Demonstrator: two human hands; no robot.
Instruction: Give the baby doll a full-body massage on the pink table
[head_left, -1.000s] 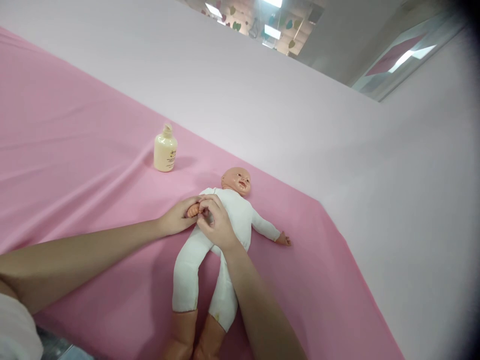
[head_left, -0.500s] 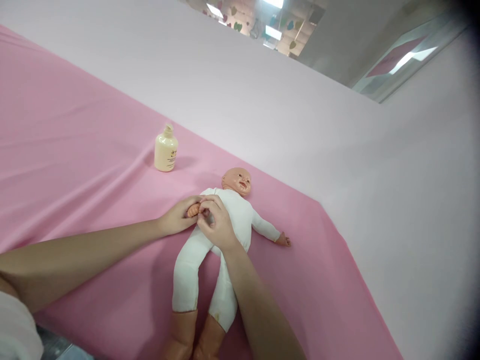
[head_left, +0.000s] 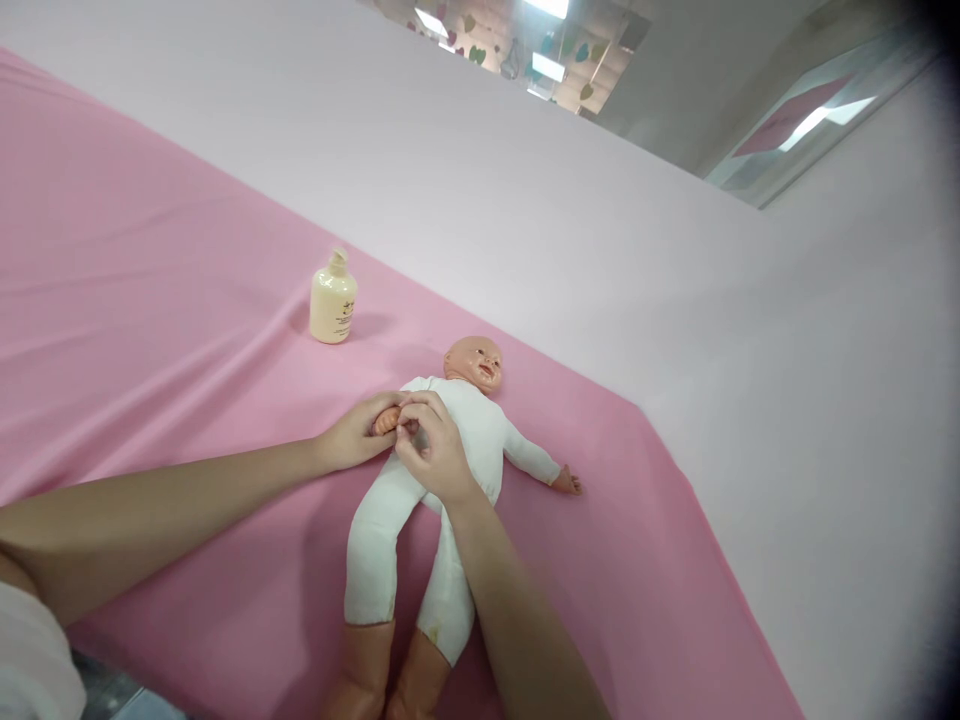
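A baby doll [head_left: 480, 430] with a white cloth body lies on its back on the pink sheet, its head pointing away from me. My left hand [head_left: 358, 430] is wrapped round the doll's hand [head_left: 387, 420] on the left side of its body. Over the doll's belly, my right hand [head_left: 436, 446] bends its thumb and fingers in a pinch at that same small hand. My fingers hide part of the doll's hand and its wrist. The doll's other arm [head_left: 534, 455] stretches out to the right, untouched.
A cream pump bottle [head_left: 332, 303] stands upright on the pink sheet [head_left: 150, 260], beyond my left hand. White walls [head_left: 525, 250] border the sheet at the back and right. Windows [head_left: 517, 50] with hanging leaf shapes and ceiling lights show at the top.
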